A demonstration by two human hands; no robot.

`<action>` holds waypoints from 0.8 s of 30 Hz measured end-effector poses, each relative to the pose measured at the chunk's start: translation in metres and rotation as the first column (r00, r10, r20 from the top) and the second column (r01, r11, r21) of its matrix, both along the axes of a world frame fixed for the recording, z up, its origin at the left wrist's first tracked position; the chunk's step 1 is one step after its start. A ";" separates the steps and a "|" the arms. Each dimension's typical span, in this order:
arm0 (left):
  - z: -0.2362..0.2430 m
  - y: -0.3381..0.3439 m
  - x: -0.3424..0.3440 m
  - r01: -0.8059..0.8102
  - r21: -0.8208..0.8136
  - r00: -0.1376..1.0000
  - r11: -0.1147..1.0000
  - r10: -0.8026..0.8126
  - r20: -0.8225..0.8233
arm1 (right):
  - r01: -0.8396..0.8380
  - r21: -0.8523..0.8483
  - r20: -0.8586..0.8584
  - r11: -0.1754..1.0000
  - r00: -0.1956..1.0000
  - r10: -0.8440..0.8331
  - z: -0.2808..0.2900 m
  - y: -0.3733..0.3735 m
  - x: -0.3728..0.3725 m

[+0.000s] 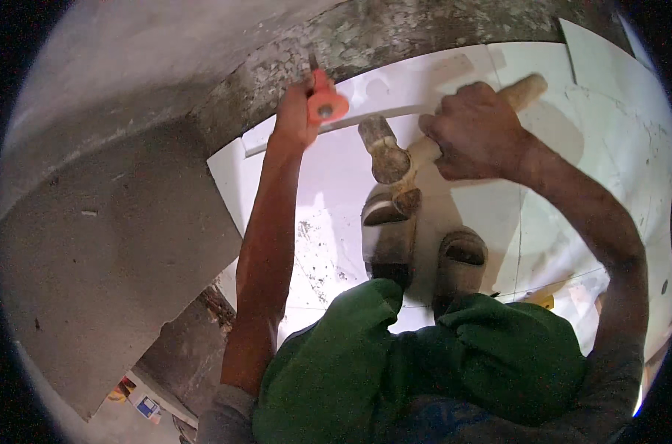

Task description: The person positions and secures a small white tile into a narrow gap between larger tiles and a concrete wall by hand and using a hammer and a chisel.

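My left hand (294, 117) is closed around a chisel with an orange-red hand guard (333, 105). Its dark metal end points away from me at the rough, chipped band (395, 33) low on the wall. In my right hand (478, 135) is the wooden handle of a hammer (386, 157), gripped partway along, with the handle's end sticking out past the fist. The worn metal hammer head hangs over the white tiles, to the right of the chisel and nearer to me, apart from it.
White tiles (336, 177) cover the floor, with dark crumbs scattered near my feet. My shoes (389, 237) stand on them. A large grey slab (121, 222) lies at left. White tile pieces (606, 63) are at the far right. Something yellow (547, 302) lies behind my knee.
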State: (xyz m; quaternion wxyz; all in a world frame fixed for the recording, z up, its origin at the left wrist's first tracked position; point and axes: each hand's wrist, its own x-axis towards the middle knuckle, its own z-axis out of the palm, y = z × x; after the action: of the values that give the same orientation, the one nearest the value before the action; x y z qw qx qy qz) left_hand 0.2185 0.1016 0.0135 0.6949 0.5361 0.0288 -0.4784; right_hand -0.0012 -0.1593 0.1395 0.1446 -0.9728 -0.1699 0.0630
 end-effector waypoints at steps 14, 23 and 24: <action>0.141 0.000 -0.235 0.350 0.598 0.777 0.721 -0.580 0.244 | 0.760 0.096 -0.298 0.642 0.638 -0.710 -0.040 -0.065 -0.129; 0.191 0.044 -0.266 0.504 0.599 0.832 0.621 -0.535 -0.146 | 0.916 0.137 -0.461 0.378 0.396 -0.794 -0.054 -0.080 -0.177; 0.191 0.051 -0.265 0.493 0.557 0.857 0.669 -0.483 -0.179 | 0.920 0.158 -0.448 0.360 0.391 -0.804 -0.053 -0.079 -0.182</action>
State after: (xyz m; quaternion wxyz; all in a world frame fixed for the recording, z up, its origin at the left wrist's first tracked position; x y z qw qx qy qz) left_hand -0.0470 0.1522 0.2042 0.3420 0.7069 0.0354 -0.6181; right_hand -0.1833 -0.2381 0.0867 0.3655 -0.8416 0.3882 0.0858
